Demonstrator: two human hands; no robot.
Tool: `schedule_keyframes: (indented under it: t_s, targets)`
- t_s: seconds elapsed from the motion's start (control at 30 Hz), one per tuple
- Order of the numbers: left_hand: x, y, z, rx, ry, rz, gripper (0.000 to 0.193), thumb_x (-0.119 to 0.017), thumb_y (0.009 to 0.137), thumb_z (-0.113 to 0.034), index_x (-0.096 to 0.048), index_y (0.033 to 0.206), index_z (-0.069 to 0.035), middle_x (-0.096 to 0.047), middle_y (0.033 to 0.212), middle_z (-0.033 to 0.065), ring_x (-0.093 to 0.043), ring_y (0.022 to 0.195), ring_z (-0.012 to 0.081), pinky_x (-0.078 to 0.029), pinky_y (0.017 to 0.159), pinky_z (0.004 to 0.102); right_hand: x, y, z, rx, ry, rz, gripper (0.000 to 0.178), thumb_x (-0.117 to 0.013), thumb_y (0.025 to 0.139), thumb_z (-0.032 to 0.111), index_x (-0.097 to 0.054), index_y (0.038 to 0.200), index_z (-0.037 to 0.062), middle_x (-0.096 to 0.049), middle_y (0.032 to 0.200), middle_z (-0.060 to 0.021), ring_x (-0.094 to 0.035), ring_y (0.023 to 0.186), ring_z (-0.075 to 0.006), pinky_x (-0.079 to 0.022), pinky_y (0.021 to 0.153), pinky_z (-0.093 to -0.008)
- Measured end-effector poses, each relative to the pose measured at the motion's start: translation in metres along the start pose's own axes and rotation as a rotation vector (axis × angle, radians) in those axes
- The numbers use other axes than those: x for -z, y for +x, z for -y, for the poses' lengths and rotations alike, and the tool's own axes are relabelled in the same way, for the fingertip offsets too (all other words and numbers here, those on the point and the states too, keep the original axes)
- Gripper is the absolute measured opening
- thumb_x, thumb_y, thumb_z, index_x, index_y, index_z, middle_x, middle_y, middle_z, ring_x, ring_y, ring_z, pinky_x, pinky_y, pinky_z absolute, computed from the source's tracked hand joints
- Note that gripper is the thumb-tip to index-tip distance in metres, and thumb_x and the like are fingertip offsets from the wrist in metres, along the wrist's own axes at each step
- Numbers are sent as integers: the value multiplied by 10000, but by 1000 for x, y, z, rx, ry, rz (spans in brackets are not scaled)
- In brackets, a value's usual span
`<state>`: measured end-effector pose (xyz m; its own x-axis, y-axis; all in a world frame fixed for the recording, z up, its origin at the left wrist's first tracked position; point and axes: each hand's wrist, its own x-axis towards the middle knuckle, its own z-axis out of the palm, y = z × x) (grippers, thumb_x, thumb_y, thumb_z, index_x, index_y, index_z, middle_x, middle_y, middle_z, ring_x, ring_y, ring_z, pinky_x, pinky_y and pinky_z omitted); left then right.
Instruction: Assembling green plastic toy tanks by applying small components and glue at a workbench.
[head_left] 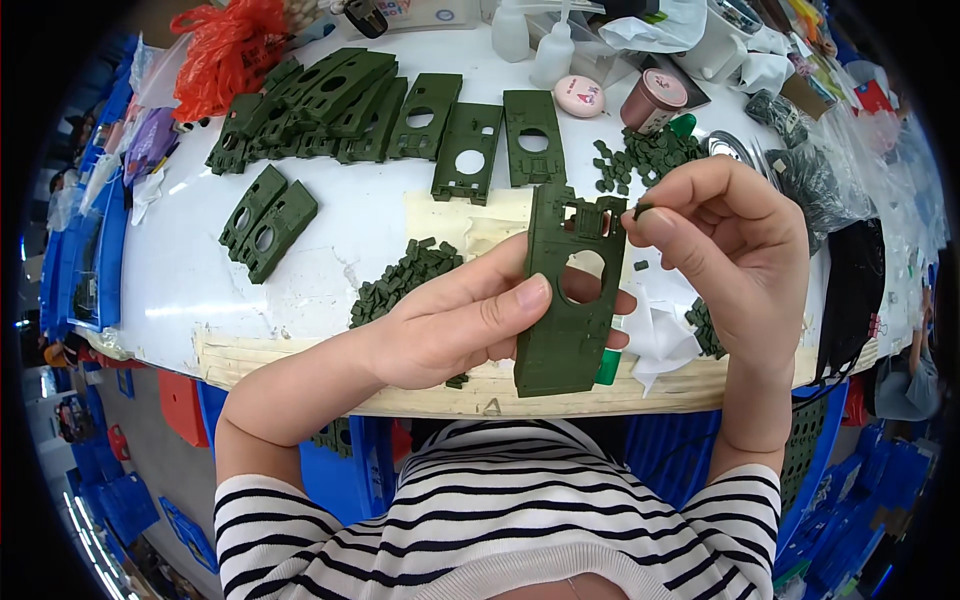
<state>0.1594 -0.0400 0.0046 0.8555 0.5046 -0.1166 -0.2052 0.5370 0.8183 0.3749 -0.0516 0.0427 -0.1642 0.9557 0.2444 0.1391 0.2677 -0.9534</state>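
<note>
My left hand [455, 320] is closed round a dark green plastic model hull plate [568, 340], thumb on its face and fingers behind it. The plate is held up over the table's front edge, with a large round hole and smaller cut-outs at its far end. Between thumb and forefinger, my right hand [735, 250] pinches a tiny dark green plastic part [642, 211] close to the plate's upper right corner. Whether the part touches the plate I cannot tell. Left of the plate lies a heap of small green blocks [405, 280], partly behind my left hand.
More green hull plates [468, 150] lie at the back, stacked at left, with a separate pair [268, 222] nearer. Small green pieces [650, 155] are heaped near a pinkish jar [655, 100], a round pink tin [579, 96] and white bottles [553, 50]. White tissue [660, 340] lies at right.
</note>
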Motion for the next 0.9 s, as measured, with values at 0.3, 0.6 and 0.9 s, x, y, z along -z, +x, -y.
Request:
schedule_keyframes:
  t_s: [0.3, 0.6, 0.9]
  targets:
    - [2, 0, 5, -79, -11, 26, 664, -443, 971, -412, -154, 1470, -83, -380, 1396, 231, -441, 1270, 377, -399, 1033, 491, 1, 4, -16, 34, 109, 37, 99, -665, 825, 51, -659, 892, -22, -575, 1079, -110, -564, 916, -120, -451, 825, -268]
    - [6, -1, 20, -181, 155, 29, 567, -439, 999, -168, -142, 1460, -28, -390, 1359, 121, -378, 1291, 192, -349, 1051, 363, -22, -1, -21, 144, -79, 2, 98, -688, 752, 85, -658, 804, 7, -566, 1071, -151, -523, 1062, -223, -386, 929, -354]
    - [8, 0, 24, -216, 302, 36, 598, -416, 990, -151, -82, 1472, -37, -344, 1432, 202, -360, 1340, 278, -333, 1084, 425, -23, -4, -18, 132, -156, 69, 53, -660, 776, 21, -618, 802, 2, -526, 1140, -169, -471, 1119, -186, -347, 954, -328]
